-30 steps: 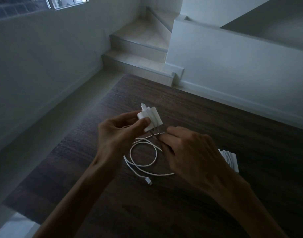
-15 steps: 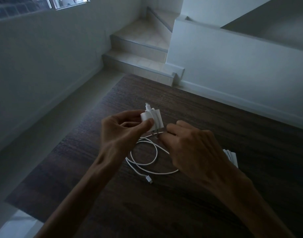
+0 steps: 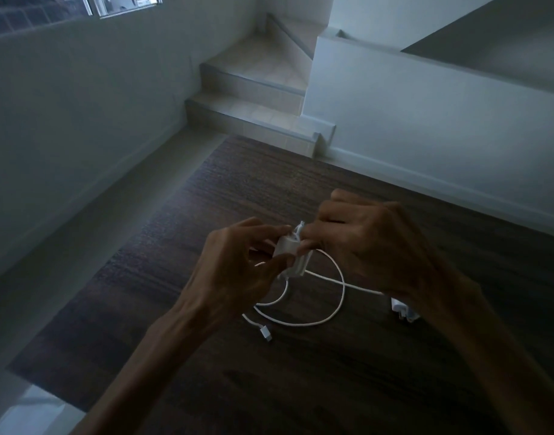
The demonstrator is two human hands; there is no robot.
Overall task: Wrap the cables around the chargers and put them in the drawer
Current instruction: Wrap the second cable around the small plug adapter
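Here, a small white charger (image 3: 289, 255), a smooth plastic block with rounded corners, is held above a dark wood-grain table (image 3: 238, 189) by two bare hands. The block is gripped by the left hand (image 3: 238, 265), thumb on its near face and fingers curled along its far side. The top of the block is pinched by the right hand (image 3: 363, 246), whose fingers are bent over it; a short bit of white cord is seen looping out between the two hands at the charger's upper edge.

A thin, round white cable (image 3: 340, 293) is trailed down from the charger and laid on the table in loose, overlapping curves, one strand running off under the right wrist. Its free end, a small flat white plug (image 3: 265, 334), is rested on the wood just below the loops.

A second white charger (image 3: 406, 310) is partly hidden behind the right forearm and lies on the table; its shape cannot be told fully.

Beyond the table's far edge, pale tiled steps (image 3: 253, 86) with hard square edges are seen rising beside a smooth, plain white wall (image 3: 426, 120). The scene is dimly lit.
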